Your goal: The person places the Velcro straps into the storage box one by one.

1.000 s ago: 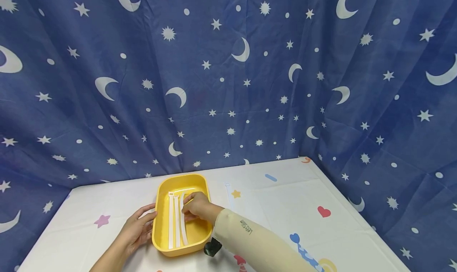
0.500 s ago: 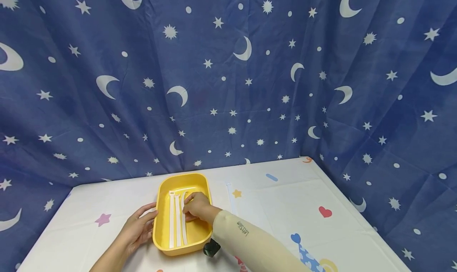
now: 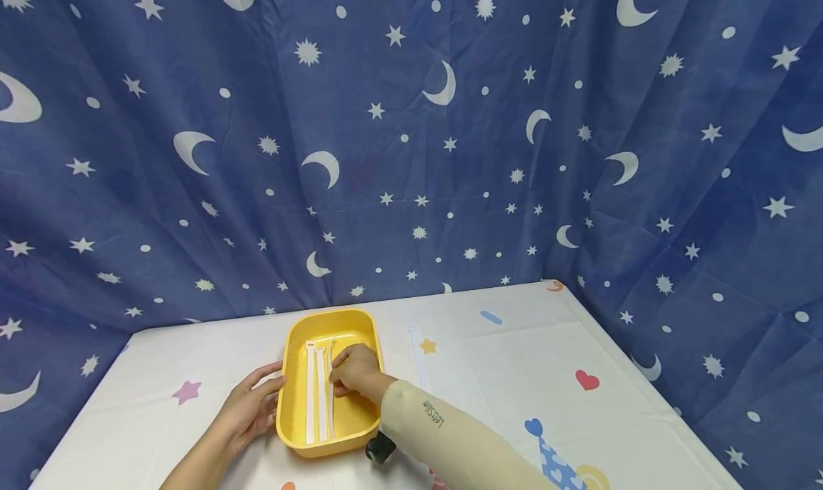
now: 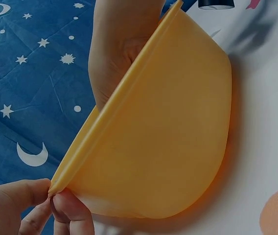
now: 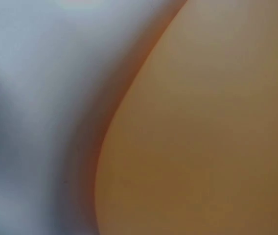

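Observation:
A yellow plastic tray (image 3: 353, 420) stands on the table in the head view. My left hand (image 3: 247, 408) holds its left rim, which thumb and fingers pinch in the left wrist view. Two white straps (image 3: 311, 397) with slotted ends lie lengthwise side by side inside. To their right is a third white strap (image 3: 331, 410), turned partly on edge. My right hand (image 3: 357, 372) reaches over the right rim and pinches this strap between thumb and fingers. The right wrist view shows only the tray's blurred outer wall (image 5: 202, 137).
Another white strap (image 3: 416, 354) lies on the white patterned tablecloth (image 3: 489, 376), right of the tray. The dark wrist camera (image 3: 381, 447) hangs under my right wrist beside the tray. A blue star-and-moon curtain (image 3: 386, 154) rises behind the table and along its right side.
The third strap has turned from flatter to more on edge in my right hand's fingers. My left hand stays at the rim; the view has shifted slightly.

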